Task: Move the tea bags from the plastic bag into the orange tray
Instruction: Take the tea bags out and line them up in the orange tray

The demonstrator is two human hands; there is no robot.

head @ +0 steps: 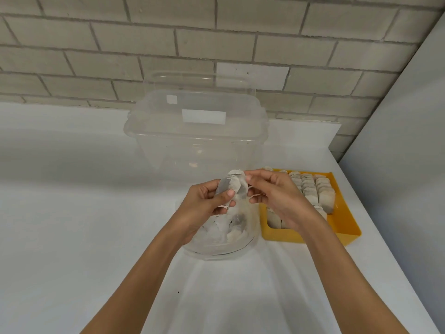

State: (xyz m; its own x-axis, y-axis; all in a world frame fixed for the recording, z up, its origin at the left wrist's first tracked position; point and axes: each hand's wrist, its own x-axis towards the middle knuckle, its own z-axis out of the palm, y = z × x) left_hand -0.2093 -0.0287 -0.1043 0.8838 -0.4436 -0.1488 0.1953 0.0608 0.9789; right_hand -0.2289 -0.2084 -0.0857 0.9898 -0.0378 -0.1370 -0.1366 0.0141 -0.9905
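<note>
My left hand (204, 203) grips a clear plastic bag (222, 188) with tea bags inside, held in front of a big clear container. My right hand (272, 191) pinches the top of a pale tea bag (237, 180) that sticks out of the bag's mouth. To the right lies the orange tray (346, 220), with several tea bags (315, 189) standing in neat rows inside it; my right wrist covers part of them. More loose tea bags (231, 229) show through the container's wall at its bottom.
The large clear plastic container (192, 145) stands on the white table (72, 213), just left of the tray. A brick wall runs behind, and a grey panel (409, 116) rises at the right beside the table's edge.
</note>
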